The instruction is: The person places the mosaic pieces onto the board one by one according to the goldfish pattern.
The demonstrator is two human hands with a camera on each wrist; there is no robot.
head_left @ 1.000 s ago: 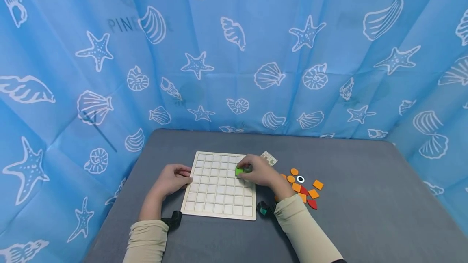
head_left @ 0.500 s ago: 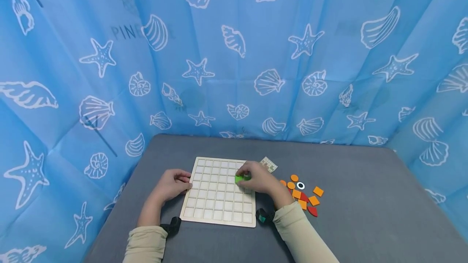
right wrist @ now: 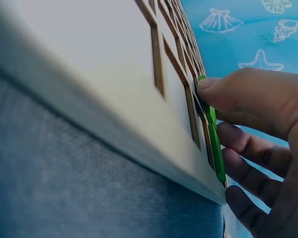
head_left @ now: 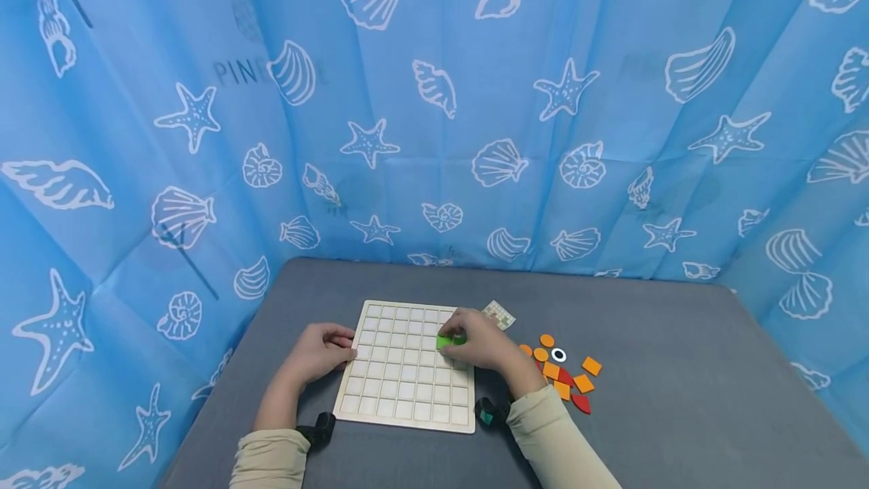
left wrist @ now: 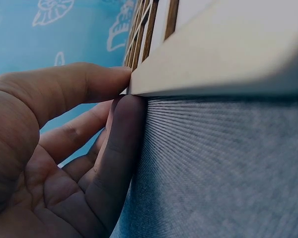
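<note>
A pale wooden grid board (head_left: 400,379) lies on the grey table. My left hand (head_left: 317,353) holds its left edge; in the left wrist view the thumb (left wrist: 107,82) lies at the rim with a finger against the side below. Over the upper right cells, my right hand (head_left: 478,339) pinches a green tile (head_left: 444,342). The right wrist view has the thumb (right wrist: 228,94) on one green tile (right wrist: 211,116), with a second green tile (right wrist: 217,151) nearer the board's right edge, beside the other fingers. The right hand hides part of the board's corner.
Right of the board lie loose orange squares (head_left: 592,365), orange discs (head_left: 547,340), red curved pieces (head_left: 581,402) and a white ring (head_left: 558,355) with a dark centre. A small patterned card (head_left: 499,315) lies behind the right hand. A blue shell-print curtain (head_left: 434,134) hangs behind the table.
The head view has tilted up slightly, so everything sits lower in the picture. Both hands stay at the same places on the board, the right still at the green tile.
</note>
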